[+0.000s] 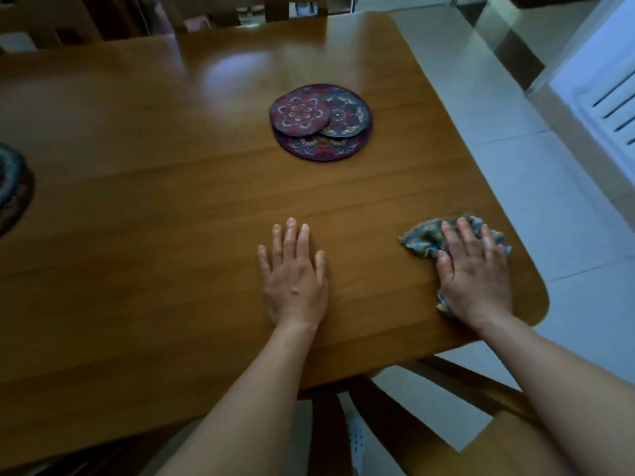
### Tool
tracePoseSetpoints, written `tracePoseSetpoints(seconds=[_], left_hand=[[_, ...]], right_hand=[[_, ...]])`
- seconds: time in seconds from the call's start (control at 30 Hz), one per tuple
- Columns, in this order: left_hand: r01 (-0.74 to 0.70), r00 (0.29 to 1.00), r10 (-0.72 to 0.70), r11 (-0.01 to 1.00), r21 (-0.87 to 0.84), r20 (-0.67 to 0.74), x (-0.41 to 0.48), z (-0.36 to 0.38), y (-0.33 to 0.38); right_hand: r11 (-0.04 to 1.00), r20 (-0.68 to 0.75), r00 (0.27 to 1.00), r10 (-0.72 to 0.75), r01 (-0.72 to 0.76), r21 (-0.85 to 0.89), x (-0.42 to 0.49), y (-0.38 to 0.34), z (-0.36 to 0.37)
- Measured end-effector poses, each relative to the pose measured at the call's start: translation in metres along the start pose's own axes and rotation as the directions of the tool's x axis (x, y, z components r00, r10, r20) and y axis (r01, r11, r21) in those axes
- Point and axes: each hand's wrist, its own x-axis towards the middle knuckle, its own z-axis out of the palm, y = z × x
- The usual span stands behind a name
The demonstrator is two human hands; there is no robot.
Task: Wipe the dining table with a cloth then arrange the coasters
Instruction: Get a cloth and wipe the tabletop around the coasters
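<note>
A brown wooden dining table (171, 207) fills the view. My right hand (476, 273) presses flat on a crumpled blue patterned cloth (422, 238) near the table's right front corner, fingers straight. Flat on the bare wood to its left rests my left hand (293, 273), fingers spread. Farther back, in the middle of the table, lies a pile of round purple patterned coasters (321, 121): two small ones overlap on a larger one. Another round patterned mat (13, 187) is cut off by the left edge.
The table's right edge runs diagonally beside a pale tiled floor (481, 108). A wooden chair (481, 389) stands below the near right corner. More chair backs (275, 8) line the far side. A white slatted unit (611, 97) stands at the right.
</note>
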Motion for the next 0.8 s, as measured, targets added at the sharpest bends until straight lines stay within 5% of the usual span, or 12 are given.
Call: tracePoseSetpoints(seconds=[0.23, 0.37, 0.53, 0.8], left_hand=[[0.008, 0.999, -0.006, 0.999, 0.053, -0.034, 0.000, 0.004, 0.001], [0.002, 0.999, 0.000, 0.998, 0.062, -0.035, 0.001, 0.006, 0.002], [-0.005, 1.000, 0.006, 0.998, 0.064, -0.024, 0.001, 0.005, 0.000], [-0.014, 0.998, 0.013, 1.000, 0.025, 0.054, 0.003, -0.002, 0.003]], right_hand=[[0.998, -0.024, 0.999, 0.046, -0.046, 0.033, 0.070, -0.007, -0.009], [0.995, 0.019, 0.995, -0.101, 0.100, 0.030, 0.082, -0.040, -0.008], [0.959, 0.128, 0.951, -0.281, 0.275, 0.068, 0.043, -0.047, -0.013], [0.977, 0.169, 0.964, -0.203, 0.212, -0.035, -0.039, -0.053, -0.026]])
